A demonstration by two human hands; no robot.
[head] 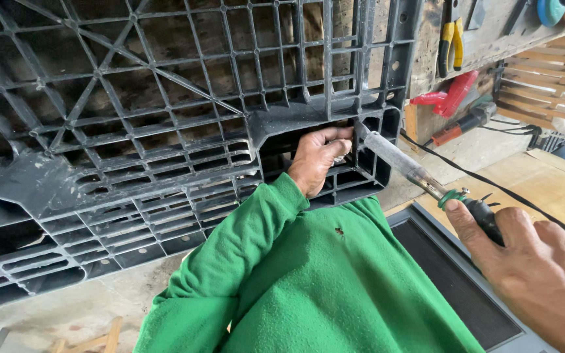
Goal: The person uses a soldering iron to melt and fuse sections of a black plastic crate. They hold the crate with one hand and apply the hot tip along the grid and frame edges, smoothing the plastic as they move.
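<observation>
Black plastic fills most of the view: a ribbed pallet [132,131] standing on edge. The left hand [318,160], in a green sleeve [263,261], reaches into a pocket near the pallet's lower right corner, its fingers curled over the pocket's upper edge and gripping the plastic. The right hand [537,274] is wrapped tight around the dark handle of a soldering iron [420,176], whose metal tip touches the pallet's rib just beside the left fingers. The iron's black cord [492,186] trails off to the right. Beyond the pallet's right edge, yellow pliers [450,46] hang on a wooden board [492,39], with a red tool [449,95] below them.
</observation>
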